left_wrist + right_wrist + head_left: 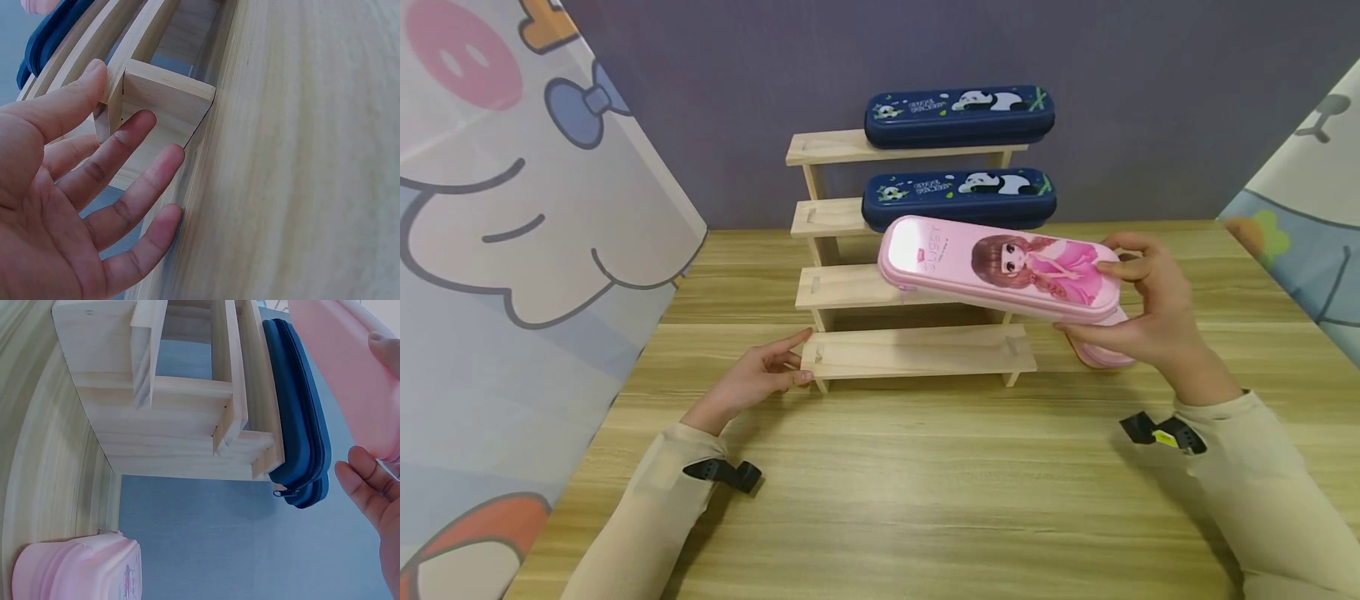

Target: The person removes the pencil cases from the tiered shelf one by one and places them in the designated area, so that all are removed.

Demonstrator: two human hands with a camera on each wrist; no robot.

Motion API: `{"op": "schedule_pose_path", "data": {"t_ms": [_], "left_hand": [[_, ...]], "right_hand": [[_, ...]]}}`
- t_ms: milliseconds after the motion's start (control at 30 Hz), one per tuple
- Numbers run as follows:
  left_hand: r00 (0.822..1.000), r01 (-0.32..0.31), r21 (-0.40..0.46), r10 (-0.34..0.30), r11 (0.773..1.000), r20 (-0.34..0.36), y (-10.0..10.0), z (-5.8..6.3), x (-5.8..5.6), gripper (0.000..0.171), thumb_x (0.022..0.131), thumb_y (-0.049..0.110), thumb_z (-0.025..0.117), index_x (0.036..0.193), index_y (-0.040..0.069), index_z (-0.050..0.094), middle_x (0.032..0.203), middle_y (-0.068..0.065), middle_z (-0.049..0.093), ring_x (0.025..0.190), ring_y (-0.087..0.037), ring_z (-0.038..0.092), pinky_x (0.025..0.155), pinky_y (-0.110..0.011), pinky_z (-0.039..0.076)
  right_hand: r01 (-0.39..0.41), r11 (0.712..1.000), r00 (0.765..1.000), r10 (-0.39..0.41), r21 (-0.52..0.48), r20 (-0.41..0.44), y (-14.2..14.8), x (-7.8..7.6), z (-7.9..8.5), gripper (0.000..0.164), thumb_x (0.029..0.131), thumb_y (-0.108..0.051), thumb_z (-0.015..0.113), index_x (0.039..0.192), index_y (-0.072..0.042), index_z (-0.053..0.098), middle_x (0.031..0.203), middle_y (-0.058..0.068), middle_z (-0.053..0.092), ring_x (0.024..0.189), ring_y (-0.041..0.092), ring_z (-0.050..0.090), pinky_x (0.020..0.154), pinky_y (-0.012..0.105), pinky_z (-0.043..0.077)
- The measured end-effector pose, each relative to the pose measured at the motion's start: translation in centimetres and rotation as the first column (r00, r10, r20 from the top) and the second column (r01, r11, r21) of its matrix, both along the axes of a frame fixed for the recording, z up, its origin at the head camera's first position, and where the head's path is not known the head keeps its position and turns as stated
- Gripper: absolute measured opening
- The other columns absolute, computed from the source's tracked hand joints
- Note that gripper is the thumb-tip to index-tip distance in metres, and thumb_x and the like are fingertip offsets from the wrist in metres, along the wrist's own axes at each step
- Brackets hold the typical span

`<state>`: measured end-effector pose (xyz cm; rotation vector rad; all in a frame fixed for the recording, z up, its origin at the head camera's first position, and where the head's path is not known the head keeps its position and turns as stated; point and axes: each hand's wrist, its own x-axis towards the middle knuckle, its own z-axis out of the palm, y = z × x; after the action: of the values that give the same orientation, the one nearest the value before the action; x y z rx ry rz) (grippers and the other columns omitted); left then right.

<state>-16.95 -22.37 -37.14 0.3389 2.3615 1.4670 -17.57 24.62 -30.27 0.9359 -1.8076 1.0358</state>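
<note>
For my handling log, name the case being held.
The pink case in the right hand; the other pink case is on the table, both blue cases on the stand.

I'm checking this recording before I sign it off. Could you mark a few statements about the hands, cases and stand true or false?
1. The right hand holds a pink case. True.
2. The left hand also grips that case. False: that hand is at the left end of the lowest step.
3. A second pink case sits on the table. True.
4. Both dark blue cases lie on the table. False: they rest on the top two steps of the wooden stand.
5. The held case is printed with a panda. False: it shows a long-haired figure in pink.
</note>
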Motion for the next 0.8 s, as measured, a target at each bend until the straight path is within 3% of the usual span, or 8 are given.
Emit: {"op": "schedule_pose_path", "data": {"t_ms": [300,533,800], "left_hand": [[1.0,0.005,0.017,-0.005,1.0,0.001,-0.1,-0.2,0.0,0.071,0.095,0.009,0.07,0.156,0.008,0.033,0.108,-0.017,0.063,0.072,-0.012,0.053,0.061,-0.027,0.042],[1.0,0.013,0.049,-0.013,0.999,-0.001,-0.2,-0.2,-0.1,0.07,0.094,0.003,0.068,0.155,0.004,0.033,0.107,-0.017,0.067,0.081,-0.015,0.062,0.065,-0.026,0.044],[1.0,0.023,0.047,-0.023,0.999,-0.006,-0.3,-0.5,-0.1,0.071,0.094,0.005,0.068,0.155,0.005,0.032,0.107,-0.017,0.067,0.084,-0.016,0.064,0.065,-0.026,0.044]], "right_hand": [[0.016,0.996,0.999,-0.018,-0.084,-0.026,0.3,-0.2,-0.2,0.086,0.07,-0.063,0.082,0.093,0.016,0.055,0.11,0.019,0.06,0.107,0.014,0.052,0.09,0.016,0.043],[0.031,0.992,0.997,-0.039,-0.12,-0.063,0.8,-0.4,-0.3,0.084,0.07,-0.061,0.084,0.094,0.015,0.055,0.112,0.017,0.061,0.104,0.013,0.054,0.089,0.016,0.043],[0.031,0.976,0.999,-0.037,-0.216,-0.022,1.2,0.0,0.1,0.084,0.067,-0.055,0.088,0.094,0.017,0.054,0.116,0.019,0.058,0.102,0.014,0.058,0.089,0.017,0.048]]}}
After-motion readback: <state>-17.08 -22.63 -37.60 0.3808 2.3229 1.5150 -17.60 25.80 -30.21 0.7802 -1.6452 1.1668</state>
